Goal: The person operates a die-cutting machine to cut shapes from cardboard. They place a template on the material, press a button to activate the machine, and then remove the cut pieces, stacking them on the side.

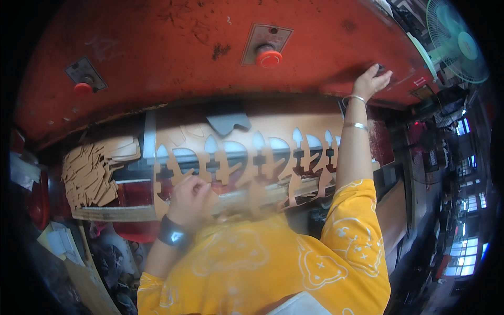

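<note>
Desk (115, 213): pale strip along near edge. At left end, a loose heap of flat, thin tan cut pieces (92, 176), overlapping at odd angles. Middle to right: broad tan sheet (283, 113), row of pointed and curved openings, strips reaching the near edge. On sheet, toward far edge: a dark grey, flat, notched block (228, 124).

Can't read a thing tbh: the right plate (262, 35), left plate (79, 68) and pale scrawl (101, 48) on the red machine (173, 60) (far side) are too blurry.
</note>
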Tool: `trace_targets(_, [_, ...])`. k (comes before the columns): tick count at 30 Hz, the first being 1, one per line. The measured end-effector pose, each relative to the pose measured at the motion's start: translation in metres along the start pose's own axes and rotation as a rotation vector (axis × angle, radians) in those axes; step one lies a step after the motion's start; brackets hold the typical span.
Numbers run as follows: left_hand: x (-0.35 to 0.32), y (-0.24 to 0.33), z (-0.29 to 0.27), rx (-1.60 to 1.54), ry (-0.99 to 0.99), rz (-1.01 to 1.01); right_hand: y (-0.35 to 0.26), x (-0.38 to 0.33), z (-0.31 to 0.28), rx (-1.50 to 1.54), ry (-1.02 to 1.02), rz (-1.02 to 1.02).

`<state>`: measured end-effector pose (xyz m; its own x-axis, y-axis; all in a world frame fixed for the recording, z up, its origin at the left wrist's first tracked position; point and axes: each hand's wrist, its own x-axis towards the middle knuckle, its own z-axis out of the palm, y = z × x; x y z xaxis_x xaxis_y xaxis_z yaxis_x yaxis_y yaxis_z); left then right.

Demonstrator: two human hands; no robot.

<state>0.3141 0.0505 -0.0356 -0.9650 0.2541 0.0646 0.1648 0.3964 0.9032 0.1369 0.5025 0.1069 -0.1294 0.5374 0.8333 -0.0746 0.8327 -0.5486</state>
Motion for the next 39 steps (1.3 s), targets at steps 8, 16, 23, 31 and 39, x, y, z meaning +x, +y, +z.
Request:
trace_targets(8, [-0.007, -0.004, 0.006, 0.182, 0.122, -0.041, -0.029, -0.08, -0.124, 0.315, -0.32, 0.169])
trace_targets(16, [-0.007, -0.001, 0.011, 0.295, 0.176, -0.056, -0.066, -0.2, -0.216, 0.031, -1.484, -0.506])
trace_targets(23, [-0.006, 0.002, 0.009, 0.288, 0.159, -0.085, -0.086, -0.19, -0.211, -0.066, -1.479, -0.607])
trace_targets(31, [-0.005, 0.005, 0.009, 0.332, 0.113, -0.124, -0.102, -0.176, -0.204, -0.157, -1.628, -0.562])
trace_targets(39, [-0.002, 0.01, 0.002, 0.247, -0.015, -0.12, -0.139, -0.169, -0.072, 0.14, -1.348, -0.208])
